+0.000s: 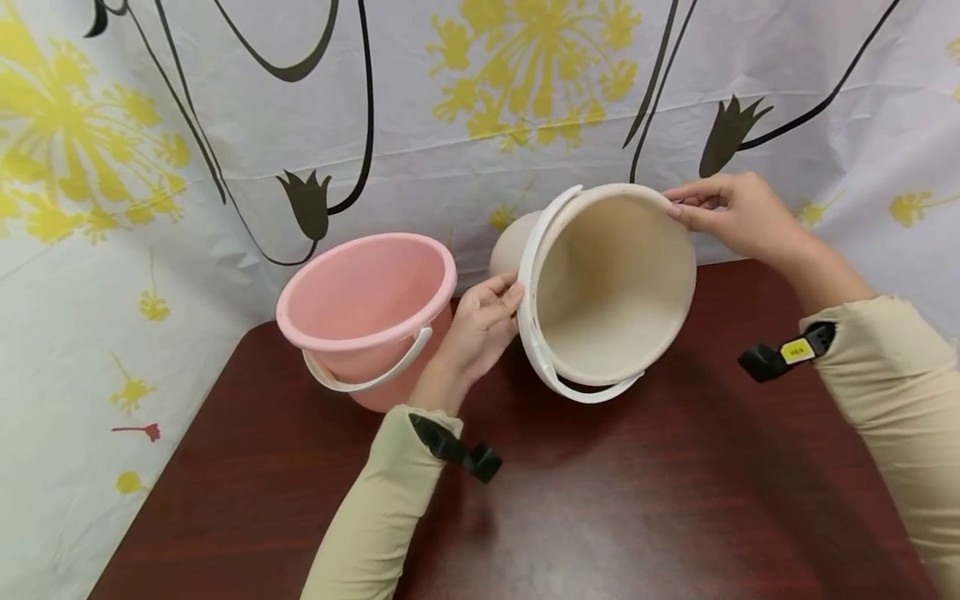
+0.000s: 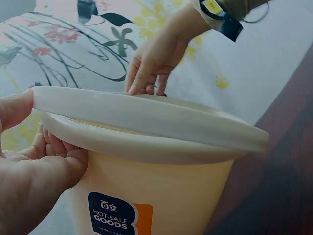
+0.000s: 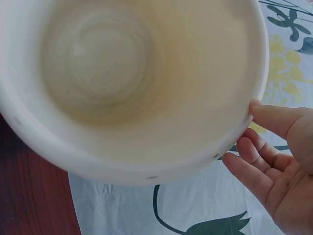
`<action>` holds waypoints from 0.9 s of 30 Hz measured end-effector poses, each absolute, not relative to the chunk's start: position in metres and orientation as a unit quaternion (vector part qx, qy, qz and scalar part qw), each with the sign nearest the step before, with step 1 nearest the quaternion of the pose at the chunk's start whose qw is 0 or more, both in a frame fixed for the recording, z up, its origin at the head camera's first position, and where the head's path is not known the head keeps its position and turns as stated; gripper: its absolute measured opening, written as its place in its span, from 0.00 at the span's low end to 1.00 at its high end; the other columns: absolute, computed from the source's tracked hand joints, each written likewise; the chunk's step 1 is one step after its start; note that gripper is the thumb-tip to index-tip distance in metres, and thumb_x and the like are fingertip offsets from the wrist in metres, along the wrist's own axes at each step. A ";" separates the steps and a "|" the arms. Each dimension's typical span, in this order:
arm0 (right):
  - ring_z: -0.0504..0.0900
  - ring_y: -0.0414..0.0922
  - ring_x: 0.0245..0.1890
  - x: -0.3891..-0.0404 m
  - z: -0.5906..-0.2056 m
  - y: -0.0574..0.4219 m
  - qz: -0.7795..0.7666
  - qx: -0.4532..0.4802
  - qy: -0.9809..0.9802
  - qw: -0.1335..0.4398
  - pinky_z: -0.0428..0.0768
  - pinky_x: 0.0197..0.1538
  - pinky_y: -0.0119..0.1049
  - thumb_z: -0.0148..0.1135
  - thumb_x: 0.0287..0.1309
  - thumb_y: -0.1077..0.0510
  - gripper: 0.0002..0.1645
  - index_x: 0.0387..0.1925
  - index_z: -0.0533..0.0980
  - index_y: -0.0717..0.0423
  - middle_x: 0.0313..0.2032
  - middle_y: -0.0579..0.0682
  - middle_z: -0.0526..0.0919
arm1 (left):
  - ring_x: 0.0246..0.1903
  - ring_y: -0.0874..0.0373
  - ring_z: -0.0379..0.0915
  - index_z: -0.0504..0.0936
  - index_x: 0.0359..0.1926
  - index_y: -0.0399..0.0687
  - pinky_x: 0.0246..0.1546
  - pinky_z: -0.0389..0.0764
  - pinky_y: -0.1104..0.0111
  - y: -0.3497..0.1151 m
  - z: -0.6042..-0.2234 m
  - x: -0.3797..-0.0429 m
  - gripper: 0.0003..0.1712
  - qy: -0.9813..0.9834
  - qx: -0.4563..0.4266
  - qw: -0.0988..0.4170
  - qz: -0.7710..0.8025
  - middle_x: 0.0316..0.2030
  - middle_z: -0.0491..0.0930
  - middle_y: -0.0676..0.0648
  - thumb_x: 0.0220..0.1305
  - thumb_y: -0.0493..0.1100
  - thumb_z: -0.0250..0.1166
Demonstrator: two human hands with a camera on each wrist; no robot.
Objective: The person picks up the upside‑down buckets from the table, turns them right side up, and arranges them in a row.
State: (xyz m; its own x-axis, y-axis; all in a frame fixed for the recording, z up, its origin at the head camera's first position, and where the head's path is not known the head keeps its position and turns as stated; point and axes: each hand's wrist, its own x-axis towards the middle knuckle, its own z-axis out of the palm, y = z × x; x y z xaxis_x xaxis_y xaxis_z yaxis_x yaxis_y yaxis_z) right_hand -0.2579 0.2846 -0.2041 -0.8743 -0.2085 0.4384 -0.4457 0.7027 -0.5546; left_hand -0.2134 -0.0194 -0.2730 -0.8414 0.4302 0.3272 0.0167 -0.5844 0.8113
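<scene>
A cream bucket (image 1: 618,283) is tilted so its mouth faces the head camera, its inside visible and bare. My left hand (image 1: 483,321) grips its left rim together with the white handle (image 1: 534,308); in the left wrist view the thumb lies at the handle and the fingers curl under the rim. My right hand (image 1: 738,212) pinches the upper right rim between thumb and fingers, as the right wrist view (image 3: 279,161) also shows. A label (image 2: 115,215) is on the bucket's side. Beside my left forearm stands a pink bucket (image 1: 367,287), upright, its white handle hanging down in front.
Both buckets are at the back of a dark red-brown table (image 1: 600,500). Behind it hangs a white cloth (image 1: 420,100) with yellow flowers and dark stems, which also covers the left side. Black straps with small cameras sit on both cuffs.
</scene>
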 end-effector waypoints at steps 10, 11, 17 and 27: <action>0.80 0.31 0.29 -0.259 -0.210 0.292 0.452 0.166 -0.870 0.106 0.77 0.31 0.23 0.62 0.56 0.57 0.16 0.48 0.80 0.49 0.29 0.34 0.82 | 0.40 0.61 0.71 0.68 0.53 0.29 0.45 0.71 0.70 -0.026 -0.281 -0.209 0.18 0.363 0.213 0.117 0.900 0.38 0.77 0.49 0.71 0.33 0.36; 0.80 0.31 0.29 -0.260 -0.212 0.293 0.467 0.165 -0.863 0.099 0.77 0.31 0.24 0.62 0.56 0.58 0.15 0.47 0.80 0.47 0.30 0.35 0.82 | 0.39 0.61 0.71 0.72 0.49 0.32 0.44 0.71 0.70 -0.026 -0.281 -0.208 0.18 0.353 0.208 0.117 0.905 0.37 0.78 0.49 0.71 0.33 0.36; 0.82 0.35 0.28 -0.259 -0.224 0.299 0.519 0.160 -0.837 0.060 0.79 0.32 0.29 0.60 0.57 0.61 0.16 0.46 0.79 0.43 0.31 0.38 0.83 | 0.37 0.60 0.75 0.82 0.37 0.41 0.43 0.72 0.69 -0.029 -0.283 -0.208 0.26 0.291 0.197 0.113 0.929 0.36 0.80 0.49 0.72 0.36 0.34; 0.82 0.37 0.32 -0.255 -0.234 0.300 0.557 0.153 -0.816 0.019 0.80 0.34 0.32 0.59 0.57 0.64 0.18 0.46 0.78 0.42 0.33 0.40 0.83 | 0.44 0.60 0.71 0.75 0.45 0.47 0.48 0.67 0.68 -0.028 -0.283 -0.213 0.19 0.245 0.147 0.134 0.949 0.41 0.78 0.51 0.73 0.41 0.36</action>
State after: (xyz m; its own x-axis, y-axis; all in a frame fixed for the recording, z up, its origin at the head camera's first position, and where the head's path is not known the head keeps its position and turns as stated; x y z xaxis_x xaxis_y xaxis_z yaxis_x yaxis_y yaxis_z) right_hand -0.2549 0.2999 -0.2337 -0.9523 -0.2286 0.2021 -0.2715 0.3329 -0.9030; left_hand -0.2131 -0.0276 -0.2828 -0.9209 0.3266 0.2130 -0.1830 -0.8443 0.5036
